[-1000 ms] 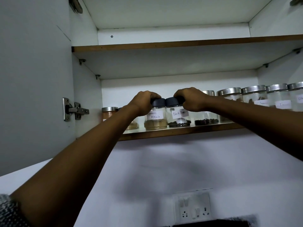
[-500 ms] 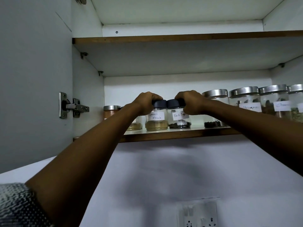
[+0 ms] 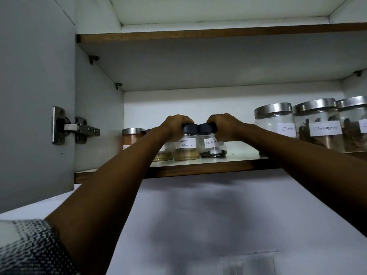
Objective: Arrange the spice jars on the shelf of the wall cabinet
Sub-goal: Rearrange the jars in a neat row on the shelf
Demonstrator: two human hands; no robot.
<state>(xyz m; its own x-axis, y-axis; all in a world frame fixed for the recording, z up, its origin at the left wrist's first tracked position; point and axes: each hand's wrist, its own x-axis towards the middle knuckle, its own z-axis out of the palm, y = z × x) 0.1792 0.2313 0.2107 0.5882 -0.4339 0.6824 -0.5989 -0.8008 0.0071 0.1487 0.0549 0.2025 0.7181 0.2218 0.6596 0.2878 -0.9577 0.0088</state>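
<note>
Two small glass jars with dark lids stand side by side on the lower shelf (image 3: 198, 167) of the open wall cabinet. The left one, the garam masala jar (image 3: 186, 147), holds tan powder; my left hand (image 3: 174, 128) grips its lid from the left. The right one, the black pepper jar (image 3: 212, 146), holds dark grains; my right hand (image 3: 224, 126) grips its lid from the right. The two jars touch. Behind my left wrist stands another small jar (image 3: 164, 153), partly hidden.
A steel-lidded jar of orange-brown powder (image 3: 132, 137) stands at the shelf's left end. Larger steel-lidded jars stand at the right: cloves (image 3: 276, 126), cinnamon (image 3: 319, 126) and one more (image 3: 355, 124). The open door with its hinge (image 3: 75, 128) is on the left. An upper shelf (image 3: 198, 36) lies above.
Both hands keep their hold on the two dark-lidded jars, which now stand farther left of the clove jar. The view has shifted upward and closer to the shelf.
</note>
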